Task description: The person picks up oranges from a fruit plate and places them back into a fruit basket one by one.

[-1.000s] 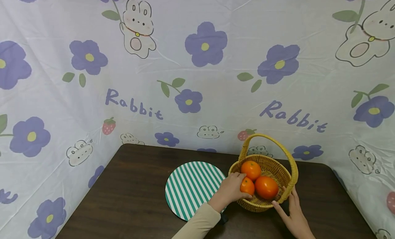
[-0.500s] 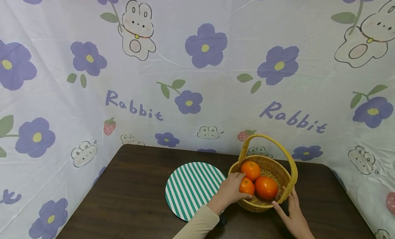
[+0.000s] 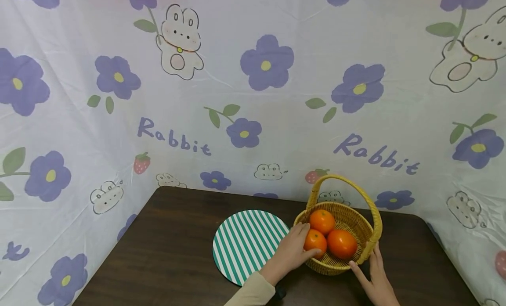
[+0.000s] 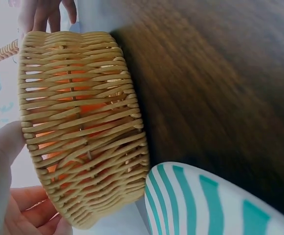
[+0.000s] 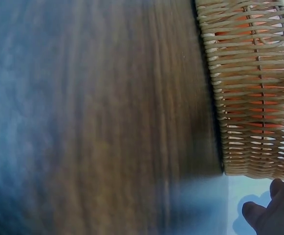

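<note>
In the head view a yellow wicker basket [image 3: 334,268] with a tall handle stands on the table, holding several glossy round fruits. Two are orange tangerines with small green stem spots: one at the back [image 3: 322,221] and one at the left [image 3: 315,243]. A larger red-orange round fruit [image 3: 342,243] lies at the right. My left hand [image 3: 287,250] is at the basket's left rim, thumb and fingers spread beside the left tangerine. The left wrist view shows its thumb [image 4: 7,139] over the rim. My right hand [image 3: 375,275] touches the basket's right side with extended fingers, partly behind the handle.
Left of the basket lies a round green-and-white striped mat [image 3: 245,244], partly covered by my left forearm. The dark wood table [image 3: 170,244] ends at a white fabric backdrop [image 3: 221,91] printed with flowers and rabbits. A small black object [image 3: 280,293] shows beside the left wrist.
My left hand's fingers have loosened and drawn back slightly from the left tangerine, so more of it shows. The right hand stays at the basket. The head view has shifted slightly.
</note>
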A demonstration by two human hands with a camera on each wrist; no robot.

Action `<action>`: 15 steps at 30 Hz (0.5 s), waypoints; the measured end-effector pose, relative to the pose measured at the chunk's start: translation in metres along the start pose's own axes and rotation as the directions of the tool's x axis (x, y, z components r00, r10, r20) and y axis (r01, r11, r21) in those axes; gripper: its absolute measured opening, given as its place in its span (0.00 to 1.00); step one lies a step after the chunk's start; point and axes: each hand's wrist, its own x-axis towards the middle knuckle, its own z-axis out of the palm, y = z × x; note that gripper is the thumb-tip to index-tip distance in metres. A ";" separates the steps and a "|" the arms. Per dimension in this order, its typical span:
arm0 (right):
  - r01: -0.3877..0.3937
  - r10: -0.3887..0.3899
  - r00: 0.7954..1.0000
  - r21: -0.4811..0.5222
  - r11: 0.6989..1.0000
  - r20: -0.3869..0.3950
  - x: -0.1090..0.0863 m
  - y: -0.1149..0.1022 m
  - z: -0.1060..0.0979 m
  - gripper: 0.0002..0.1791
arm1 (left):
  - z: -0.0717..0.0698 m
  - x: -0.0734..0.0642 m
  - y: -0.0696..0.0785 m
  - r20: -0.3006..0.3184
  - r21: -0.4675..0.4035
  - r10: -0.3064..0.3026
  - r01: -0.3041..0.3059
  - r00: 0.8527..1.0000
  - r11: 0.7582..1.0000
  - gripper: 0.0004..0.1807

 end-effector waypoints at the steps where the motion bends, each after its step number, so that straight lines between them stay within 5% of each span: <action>1: -0.010 0.010 1.000 0.004 1.000 0.004 -0.001 0.000 0.000 0.48 | 0.000 -0.002 -0.001 0.002 -0.002 0.000 0.000 1.000 1.000 0.41; 15: -0.091 0.091 0.996 0.011 0.996 -0.006 -0.006 -0.005 0.006 0.49 | -0.004 -0.018 -0.011 0.037 -0.035 0.012 -0.010 0.999 0.999 0.40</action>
